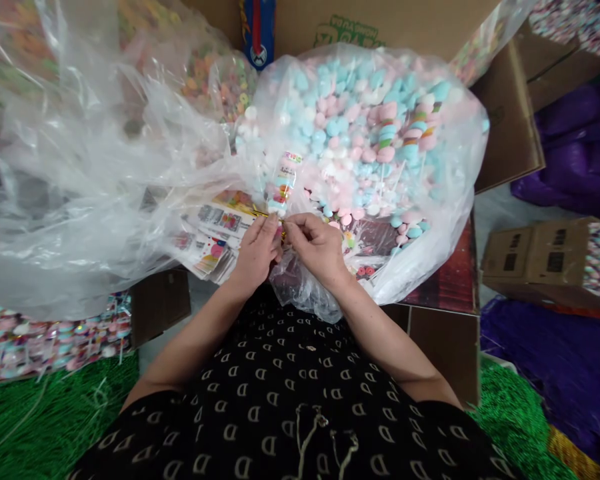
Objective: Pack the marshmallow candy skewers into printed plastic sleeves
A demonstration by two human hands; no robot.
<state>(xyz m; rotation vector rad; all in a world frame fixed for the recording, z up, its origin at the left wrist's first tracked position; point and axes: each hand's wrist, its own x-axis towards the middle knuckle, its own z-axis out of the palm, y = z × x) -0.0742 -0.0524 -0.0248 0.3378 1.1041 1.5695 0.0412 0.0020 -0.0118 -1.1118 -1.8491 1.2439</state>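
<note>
Between my hands stands a small clear printed packet [283, 183] with stacked pastel candies in it. My left hand [259, 250] is closed around the packet's lower end. A thin gold tie [259, 213] sticks out from its fingers. My right hand [316, 245] pinches at the same spot, thumb and forefinger together, apparently on the tie's other end; the fingertips partly hide it. Behind them lies a big clear bag [460, 167] of pink, blue and white candies. Several candy skewers [387, 133] rest on top of it.
Printed cards [215, 227] lie left of my hands, partly under crumpled clear plastic [80, 200]. Bags of orange and green ring candies [215, 80] are at the back left. An open carton [510, 113] and a candy-filled box [525, 257] stand right. Green tinsel [55, 420] covers the lower left.
</note>
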